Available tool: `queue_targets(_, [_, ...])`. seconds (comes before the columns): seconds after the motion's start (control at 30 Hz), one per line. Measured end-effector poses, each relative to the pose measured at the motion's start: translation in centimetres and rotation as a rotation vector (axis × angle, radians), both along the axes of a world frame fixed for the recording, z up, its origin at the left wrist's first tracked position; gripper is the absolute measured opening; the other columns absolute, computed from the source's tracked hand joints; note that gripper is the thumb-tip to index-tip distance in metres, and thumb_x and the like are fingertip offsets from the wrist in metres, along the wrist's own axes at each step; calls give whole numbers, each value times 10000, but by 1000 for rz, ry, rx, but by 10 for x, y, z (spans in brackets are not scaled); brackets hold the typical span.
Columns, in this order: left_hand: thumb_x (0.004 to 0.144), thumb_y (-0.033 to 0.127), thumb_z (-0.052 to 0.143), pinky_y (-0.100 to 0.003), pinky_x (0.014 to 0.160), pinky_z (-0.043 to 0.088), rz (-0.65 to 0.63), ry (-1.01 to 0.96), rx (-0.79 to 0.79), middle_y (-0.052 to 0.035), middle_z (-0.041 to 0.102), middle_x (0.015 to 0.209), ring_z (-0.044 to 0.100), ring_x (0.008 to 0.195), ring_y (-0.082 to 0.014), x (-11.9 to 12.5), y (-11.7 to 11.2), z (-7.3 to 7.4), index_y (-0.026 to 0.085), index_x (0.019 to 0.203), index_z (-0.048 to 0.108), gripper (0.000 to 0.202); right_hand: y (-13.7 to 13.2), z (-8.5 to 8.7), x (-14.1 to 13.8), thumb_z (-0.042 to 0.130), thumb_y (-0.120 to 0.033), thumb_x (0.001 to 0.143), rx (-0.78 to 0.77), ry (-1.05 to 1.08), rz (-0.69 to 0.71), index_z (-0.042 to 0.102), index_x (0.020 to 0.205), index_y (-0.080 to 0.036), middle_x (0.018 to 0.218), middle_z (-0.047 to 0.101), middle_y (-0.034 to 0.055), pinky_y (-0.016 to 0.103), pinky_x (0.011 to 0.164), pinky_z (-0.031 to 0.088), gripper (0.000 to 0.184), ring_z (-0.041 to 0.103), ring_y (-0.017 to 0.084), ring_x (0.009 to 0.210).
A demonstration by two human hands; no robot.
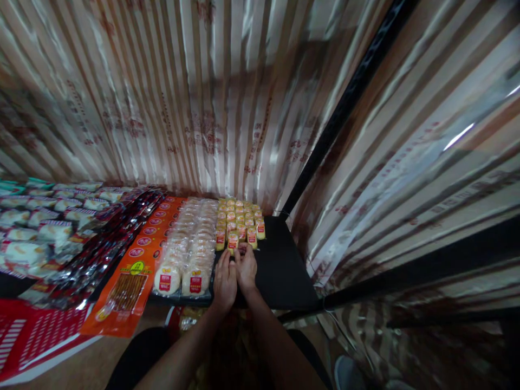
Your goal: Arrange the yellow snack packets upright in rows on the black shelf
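Reaching over the black shelf (284,265), with open room toward its right edge, your left hand (225,283) and right hand (246,268) curl at one yellow-wrapped snack (233,240); whether gripping, I cannot tell.

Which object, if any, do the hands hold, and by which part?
The left hand and right hand are at the near end of a yellow packet; whether gripping or only touching cannot be told.

Small yellow packet (233,239), red label showing, between similar packets (252,236).
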State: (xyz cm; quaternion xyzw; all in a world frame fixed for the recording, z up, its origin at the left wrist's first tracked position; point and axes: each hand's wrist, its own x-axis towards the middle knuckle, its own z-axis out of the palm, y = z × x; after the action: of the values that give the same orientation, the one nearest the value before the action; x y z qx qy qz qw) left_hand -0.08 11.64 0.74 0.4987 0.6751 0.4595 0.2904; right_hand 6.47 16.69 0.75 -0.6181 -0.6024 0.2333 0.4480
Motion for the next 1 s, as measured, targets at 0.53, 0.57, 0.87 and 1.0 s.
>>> queue_targets(0.53, [879, 271, 276, -345, 1103, 243, -18, 92, 6, -97, 468, 1337, 368, 1272, -176, -1, 8, -2, 131, 1243, 490, 445, 2, -12, -6, 407, -238, 805, 56, -128, -1, 588, 934, -179, 960, 586, 86, 322, 861, 428, 230, 529, 203, 947])
queue_targets(0.57, [880, 278, 276, -346, 1104, 241, -23, 92, 10, -93, 468, 1337, 364, 1274, -177, -1, 8, -2, 135, 1237, 497, 444, 2, -12, -6, 411, -239, 807, 45, -131, 5, 596, 941, -183, 953, 586, 81, 314, 856, 431, 235, 532, 198, 938])
queue_targets(0.87, [872, 303, 278, -356, 1107, 248, -46, -69, 72, -86, 487, 1316, 367, 1275, -167, 3, 13, -15, 154, 1172, 547, 429, 3, -24, -5, 409, -153, 783, 28, -5, 87, 643, 999, -230, 972, 550, 35, 223, 755, 469, 328, 564, 134, 839])
queue_targets(1.0, [872, 315, 287, -346, 1117, 224, -49, -122, 61, -85, 485, 1321, 331, 1300, -159, 5, 18, -16, 158, 1173, 544, 426, 4, -26, -3, 398, -123, 768, 41, 62, 137, 642, 1024, -237, 1028, 548, 38, 236, 826, 466, 371, 558, 141, 913])
